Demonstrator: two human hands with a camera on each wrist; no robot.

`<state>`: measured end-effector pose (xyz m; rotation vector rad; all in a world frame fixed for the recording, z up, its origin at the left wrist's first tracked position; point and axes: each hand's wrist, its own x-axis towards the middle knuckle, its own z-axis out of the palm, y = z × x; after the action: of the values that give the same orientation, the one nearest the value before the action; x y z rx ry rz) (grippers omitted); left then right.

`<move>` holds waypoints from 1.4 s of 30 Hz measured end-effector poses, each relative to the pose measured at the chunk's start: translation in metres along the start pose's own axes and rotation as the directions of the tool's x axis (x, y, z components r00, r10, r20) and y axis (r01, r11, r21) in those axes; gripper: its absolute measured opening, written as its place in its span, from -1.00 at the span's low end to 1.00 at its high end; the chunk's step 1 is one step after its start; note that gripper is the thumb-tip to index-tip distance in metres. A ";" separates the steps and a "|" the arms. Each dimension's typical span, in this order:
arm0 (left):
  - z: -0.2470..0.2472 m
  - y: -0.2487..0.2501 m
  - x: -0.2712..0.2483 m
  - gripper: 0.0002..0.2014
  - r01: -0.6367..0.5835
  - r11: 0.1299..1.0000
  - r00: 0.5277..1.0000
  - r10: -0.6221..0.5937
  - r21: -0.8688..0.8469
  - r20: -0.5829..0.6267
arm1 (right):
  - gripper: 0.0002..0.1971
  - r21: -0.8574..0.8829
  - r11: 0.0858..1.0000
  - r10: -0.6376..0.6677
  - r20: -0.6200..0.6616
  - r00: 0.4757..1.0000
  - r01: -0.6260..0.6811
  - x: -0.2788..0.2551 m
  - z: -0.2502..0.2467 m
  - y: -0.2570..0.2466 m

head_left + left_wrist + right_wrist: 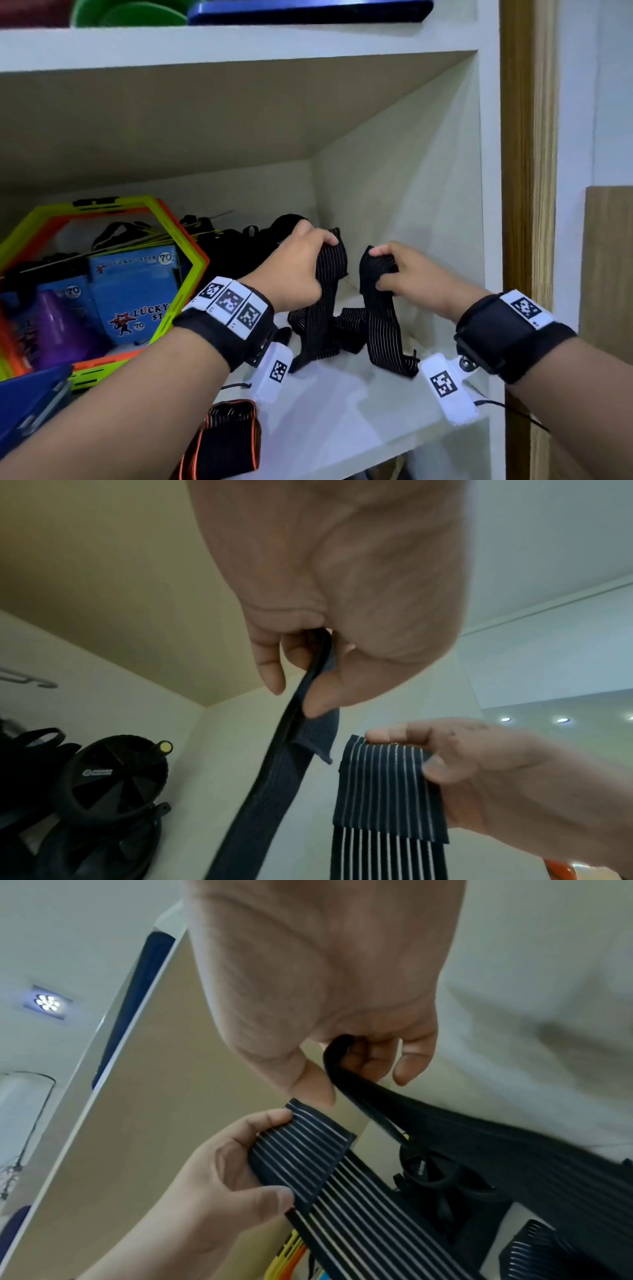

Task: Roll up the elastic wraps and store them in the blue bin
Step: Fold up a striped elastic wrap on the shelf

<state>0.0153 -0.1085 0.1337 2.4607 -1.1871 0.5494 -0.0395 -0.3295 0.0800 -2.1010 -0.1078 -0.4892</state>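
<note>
In the white shelf compartment [394, 205], you held a black elastic wrap with thin white stripes [329, 325] up off the shelf board, one end in each hand. Your left hand [301, 270] gripped one end, fingers curled over the top and thumb beneath, so the fabric was pinched between them; in the left wrist view the band ran edge-on down from that pinch. Your right hand [411, 274] gripped the other end the same way, thumb on top and fingers folded under a short doubled-over flap. The two ends stood near each other but apart. Between them the wrap hung down in a loose twisted loop whose lower folds rested on the shelf. A second wrap, rolled and edged in orange [226, 438], lay at the front of the shelf, near your left forearm. To the left sat yellow and orange hexagonal rings [178, 240] around blue boxes [137, 294], with black gear [219, 240] piled behind. A blue bin edge [30, 397] showed at the lower left.
</note>
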 end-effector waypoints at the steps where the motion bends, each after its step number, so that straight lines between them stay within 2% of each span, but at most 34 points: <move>1: -0.001 0.000 0.000 -0.34 -0.007 1.000 1.000 0.008 0.009 -0.008 | -0.45 -0.052 0.999 -0.014 -0.008 1.000 0.014 -0.004 -0.003 -0.003; 2: -0.001 0.000 -0.001 -0.37 -0.010 1.000 1.000 0.010 0.017 -0.016 | -0.40 -0.086 0.996 -0.035 -0.021 0.999 0.034 -0.008 -0.005 -0.007; 4: 0.001 -0.001 -0.003 -0.52 -0.034 0.999 0.998 0.036 0.031 -0.057 | -0.43 -0.111 0.992 -0.060 -0.046 0.997 0.055 -0.016 -0.008 -0.013; 7: 0.008 -0.002 -0.009 -0.74 -0.082 0.996 0.985 0.079 -0.016 -0.153 | -0.55 -0.113 0.990 -0.096 -0.071 0.993 0.087 -0.027 -0.008 -0.018; 12: 0.024 0.000 -0.022 -0.90 -0.146 0.973 0.958 0.094 -0.180 -0.270 | -0.79 -0.222 0.964 -0.184 -0.154 0.971 0.147 -0.053 -0.005 -0.018; 14: 0.030 0.003 -0.028 -0.86 -0.145 0.960 0.956 0.073 -0.241 -0.283 | -0.86 -0.231 0.964 -0.172 -0.178 0.969 0.128 -0.064 -0.004 -0.018; 18: 0.041 0.010 -0.039 -0.80 -0.141 0.923 0.957 0.034 -0.357 -0.289 | -0.87 -0.168 0.982 -0.127 -0.259 0.958 0.085 -0.089 0.000 -0.022; 21: 0.045 0.023 -0.050 -0.82 -0.129 0.871 0.961 -0.008 -0.475 -0.275 | -0.91 -0.098 0.994 -0.071 -0.305 0.950 0.043 -0.114 0.001 -0.031; 24: 0.048 0.039 -0.063 -0.85 -0.091 0.777 0.971 -0.069 -0.623 -0.227 | -0.87 0.032 0.999 0.010 -0.302 0.953 0.000 -0.136 0.003 -0.035; 27: 0.058 0.050 -0.074 -0.89 -0.093 0.738 0.967 -0.093 -0.668 -0.237 | -0.94 0.023 1.000 0.027 -0.360 0.932 -0.020 -0.147 0.006 -0.029; 30: 0.065 0.053 -0.084 -0.85 -0.096 0.747 0.964 -0.096 -0.658 -0.249 | -0.86 0.071 0.996 0.076 -0.369 0.926 -0.053 -0.153 0.011 -0.022; 34: 0.068 0.048 -0.091 -0.48 -0.091 0.852 0.952 -0.077 -0.516 -0.297 | -0.95 0.071 0.997 0.056 -0.375 0.925 -0.032 -0.156 0.017 -0.013; 37: 0.069 0.045 -0.094 -0.42 -0.053 0.880 0.953 -0.096 -0.473 -0.287 | -0.91 0.110 0.994 0.044 -0.340 0.939 -0.007 -0.150 0.020 -0.004; 39: 0.067 0.048 -0.097 -0.44 0.006 0.864 0.963 -0.141 -0.504 -0.229 | -0.87 0.184 0.983 0.069 -0.274 0.959 -0.018 -0.147 0.019 0.000; 42: 0.068 0.048 -0.099 -0.71 0.066 0.858 0.945 -0.217 -0.509 -0.244 | -0.76 0.351 0.935 0.103 -0.115 0.988 -0.056 -0.146 0.016 0.006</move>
<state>-0.0671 -0.1033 0.0339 1.9272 -0.8791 0.4738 -0.1662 -0.3030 0.0111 -1.7156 -0.0289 -0.5177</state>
